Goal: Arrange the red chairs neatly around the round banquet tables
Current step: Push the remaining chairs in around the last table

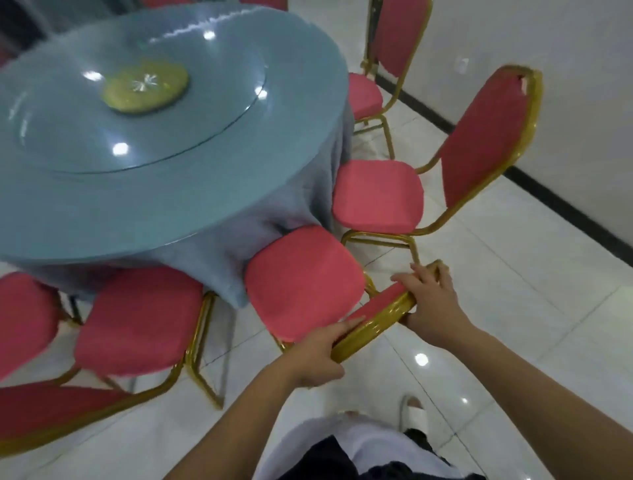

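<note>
Gripping the glossy gold tube frame, your left hand (317,356) and right hand (431,301) both curl round the padded red chair (305,281) backrest; its seat touches the round table's (164,192) blue cloth.

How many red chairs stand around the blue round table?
5 chairs: one gripped by left hand and right hand, one right of it, one at the top right, two at the lower left. Red slivers beyond the table may be more.
</note>
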